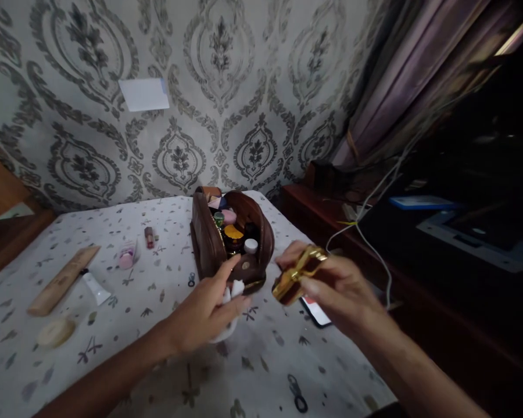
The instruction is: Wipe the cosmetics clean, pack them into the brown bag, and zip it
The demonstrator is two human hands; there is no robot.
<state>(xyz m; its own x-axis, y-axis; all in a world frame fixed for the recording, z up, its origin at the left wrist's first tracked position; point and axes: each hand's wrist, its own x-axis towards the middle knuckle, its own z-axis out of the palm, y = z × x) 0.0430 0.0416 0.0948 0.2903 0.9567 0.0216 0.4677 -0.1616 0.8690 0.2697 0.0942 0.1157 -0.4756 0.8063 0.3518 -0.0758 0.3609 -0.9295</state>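
My left hand (204, 310) is closed round a crumpled white tissue (224, 331), with its index finger stretched toward the front rim of a brown toiletry bag (207, 249). The bag stands unzipped. Inside it are a jar with a gold lid (233, 234), a white-capped container (250, 246), a pink item (229, 217) and other things I cannot make out. To the right of the bag, my right hand (335, 284) grips a shiny gold perfume bottle (290, 284), tilted, with a bow-like top. The hand and bottle are slightly blurred. Behind them lies a phone (317, 313), partly hidden.
On the patterned sheet (165, 383) to the left lie a tan flat package (63, 283), a white tube (96, 288), a pink bottle (126, 255), a small lip-gloss-like tube (149, 237) and a round cream-coloured item (56, 332). White cables (386, 267) hang at the right.
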